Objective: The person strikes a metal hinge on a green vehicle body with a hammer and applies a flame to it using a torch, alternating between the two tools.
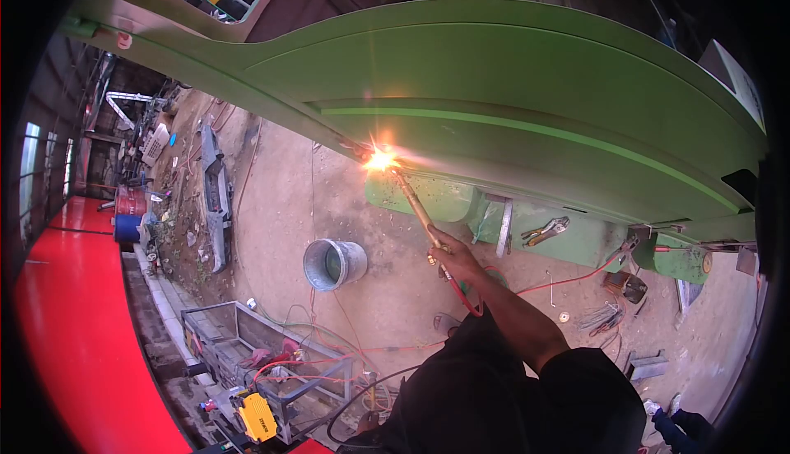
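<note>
A brass gas torch (418,207) is gripped by my right hand (453,255), whose fingers wrap round its handle near the valves. A bright flame (381,158) with sparks burns at the tip, against the lower edge of a large green metal panel (494,67). Glare hides the exact spot being heated. Red hose (471,306) trails from the handle past my wrist. Low at the bottom of the view, what looks like my left hand (370,423) is partly visible beside my dark clothing. It seems closed round a small upright item that I cannot make out.
Below the panel stands a metal bucket (350,263). Locking pliers (546,231) lie on a green piece to the right. A metal frame (271,347) with hoses and a yellow DeWalt item (257,418) are at lower left. A red surface (82,330) fills the left.
</note>
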`<state>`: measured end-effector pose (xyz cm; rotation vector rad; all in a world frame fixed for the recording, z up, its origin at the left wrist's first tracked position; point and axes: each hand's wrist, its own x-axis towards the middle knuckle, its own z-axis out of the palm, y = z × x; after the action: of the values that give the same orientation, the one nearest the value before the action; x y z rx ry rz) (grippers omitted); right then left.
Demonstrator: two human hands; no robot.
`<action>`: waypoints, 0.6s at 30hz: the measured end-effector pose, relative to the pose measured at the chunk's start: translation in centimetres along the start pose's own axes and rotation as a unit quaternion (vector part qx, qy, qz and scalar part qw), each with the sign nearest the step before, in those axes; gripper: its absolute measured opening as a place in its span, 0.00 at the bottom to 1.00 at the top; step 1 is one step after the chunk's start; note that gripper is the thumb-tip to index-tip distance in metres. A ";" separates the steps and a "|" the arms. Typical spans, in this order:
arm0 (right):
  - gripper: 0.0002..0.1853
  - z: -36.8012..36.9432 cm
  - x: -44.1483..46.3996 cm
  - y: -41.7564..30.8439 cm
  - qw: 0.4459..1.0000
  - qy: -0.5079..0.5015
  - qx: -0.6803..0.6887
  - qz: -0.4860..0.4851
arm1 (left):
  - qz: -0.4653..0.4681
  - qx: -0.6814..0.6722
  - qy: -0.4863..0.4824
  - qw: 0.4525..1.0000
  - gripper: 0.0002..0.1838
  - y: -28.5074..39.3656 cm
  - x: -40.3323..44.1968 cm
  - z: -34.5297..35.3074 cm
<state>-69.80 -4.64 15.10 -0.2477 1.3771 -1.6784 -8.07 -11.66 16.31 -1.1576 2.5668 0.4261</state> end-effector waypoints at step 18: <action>0.32 -0.1 0.0 0.0 1.000 -0.001 0.000 0.005 | 0.009 0.055 0.016 0.998 0.18 3.3 -0.2 -1.9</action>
<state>-69.85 -4.59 15.02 -0.2420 1.3748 -1.6707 -10.74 -10.17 18.56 -1.1112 2.5952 0.2675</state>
